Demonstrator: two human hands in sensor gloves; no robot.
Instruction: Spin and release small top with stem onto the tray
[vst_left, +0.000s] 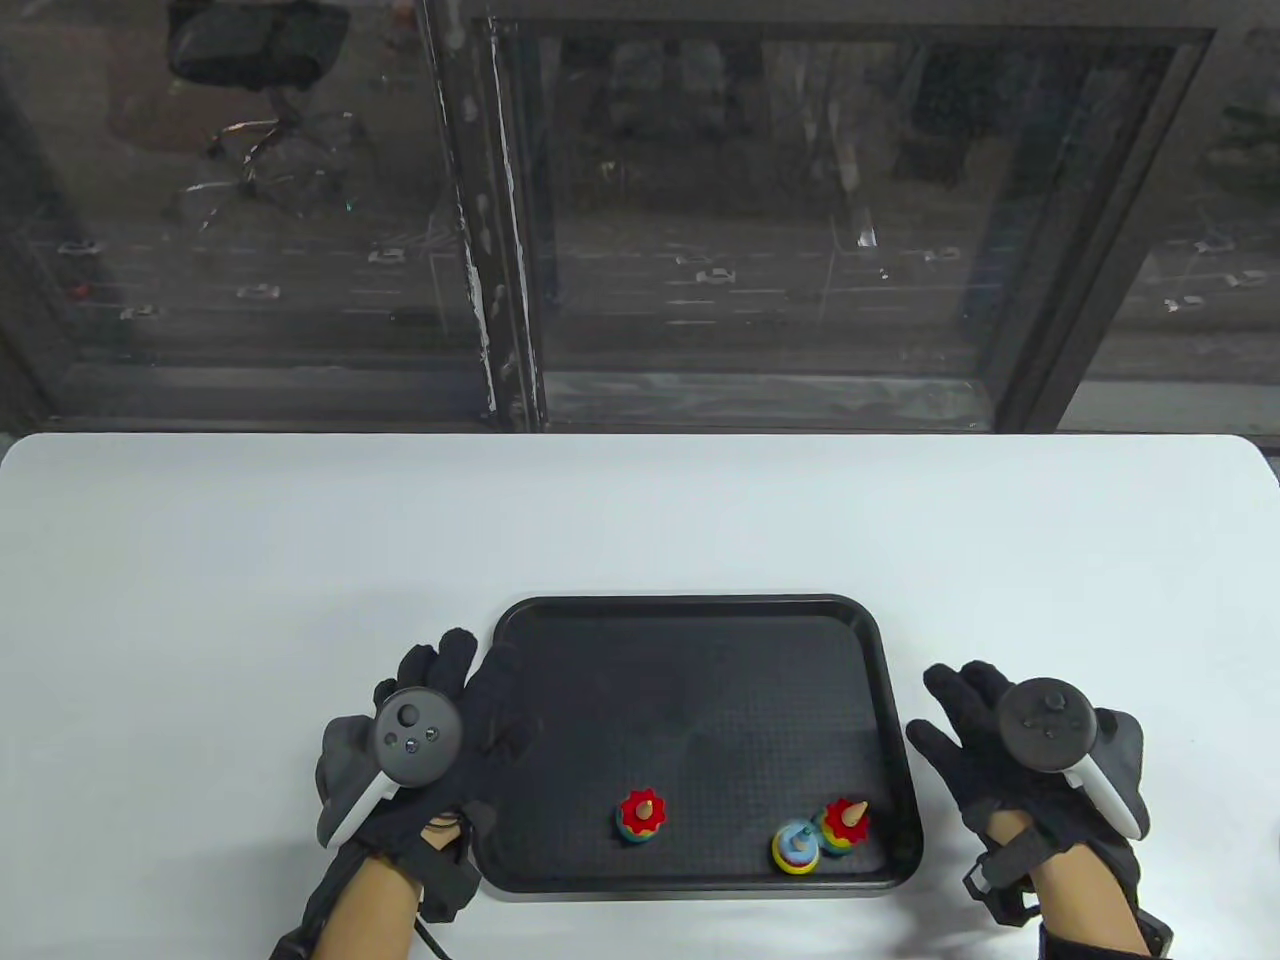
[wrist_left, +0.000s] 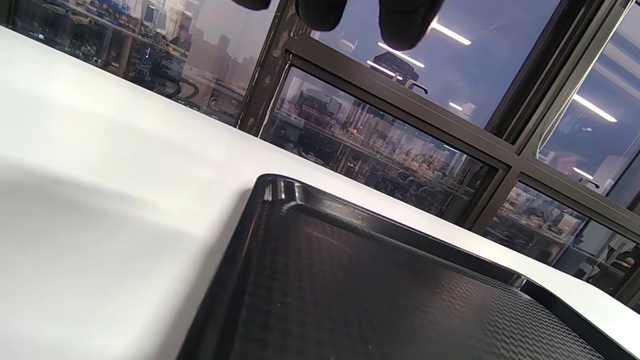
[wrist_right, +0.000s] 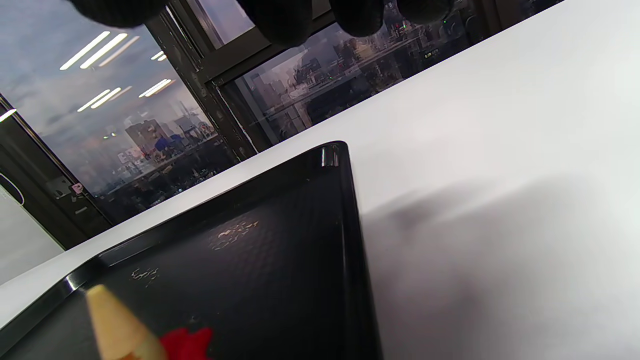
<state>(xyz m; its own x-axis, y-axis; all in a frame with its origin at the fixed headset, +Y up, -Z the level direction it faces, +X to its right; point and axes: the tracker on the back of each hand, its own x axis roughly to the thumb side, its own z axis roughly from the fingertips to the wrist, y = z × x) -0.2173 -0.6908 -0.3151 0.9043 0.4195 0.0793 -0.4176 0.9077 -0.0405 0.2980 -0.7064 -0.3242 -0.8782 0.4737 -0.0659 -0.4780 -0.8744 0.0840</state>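
Note:
A black tray (vst_left: 690, 615) lies on the white table near its front edge. Three small colourful tops sit in the tray's near part: a red-topped one (vst_left: 640, 815) with a wooden stem near the middle, a blue-topped one (vst_left: 796, 848) and another red-topped one (vst_left: 845, 824) side by side at the right corner. My left hand (vst_left: 455, 700) rests flat with straight fingers over the tray's left rim, holding nothing. My right hand (vst_left: 960, 715) rests on the table right of the tray, fingers spread, empty. In the right wrist view a wooden stem (wrist_right: 115, 325) shows at the bottom left.
The white table (vst_left: 640, 510) stretches behind and beside the tray. A dark window with a black frame (vst_left: 500, 220) stands behind the table's far edge.

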